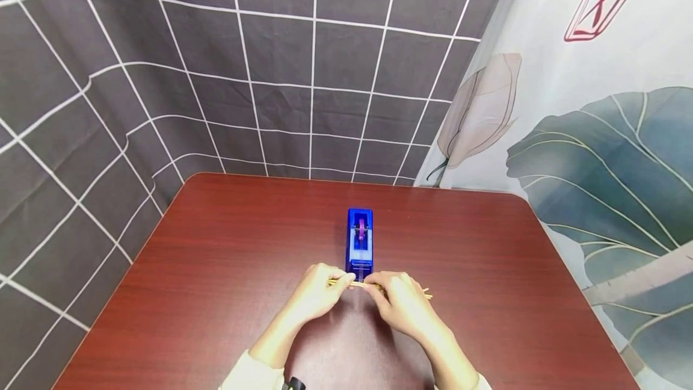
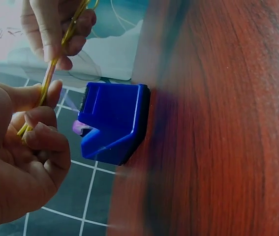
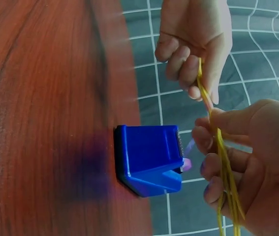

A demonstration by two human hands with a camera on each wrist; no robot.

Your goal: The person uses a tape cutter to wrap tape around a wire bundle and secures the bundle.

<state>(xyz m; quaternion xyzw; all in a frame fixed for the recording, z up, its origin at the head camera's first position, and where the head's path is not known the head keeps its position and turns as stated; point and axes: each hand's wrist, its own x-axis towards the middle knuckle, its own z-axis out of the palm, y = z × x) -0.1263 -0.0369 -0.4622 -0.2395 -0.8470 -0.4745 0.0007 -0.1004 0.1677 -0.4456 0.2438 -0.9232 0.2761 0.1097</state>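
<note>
Both hands hold a bundle of thin yellow strands [image 1: 359, 284] just in front of a blue tape dispenser [image 1: 360, 254]. My left hand [image 1: 319, 294] pinches one end between thumb and fingers. Further along, my right hand [image 1: 403, 303] grips the bundle, and loose ends stick out past it, seen clearly in the right wrist view. A short pinkish stretch of the bundle [image 3: 208, 103] shows between the hands. The dispenser's toothed cutter faces the hands, with a pink-purple roll [image 1: 361, 229] behind. A pale, see-through strip [image 3: 190, 145] shows near the cutter.
The dispenser stands on a reddish-brown wooden table [image 1: 243, 239]. A dark grey curtain with white grid lines [image 1: 281, 47] hangs behind and to the left. At the right hangs a white cloth with leaf prints [image 1: 606, 155].
</note>
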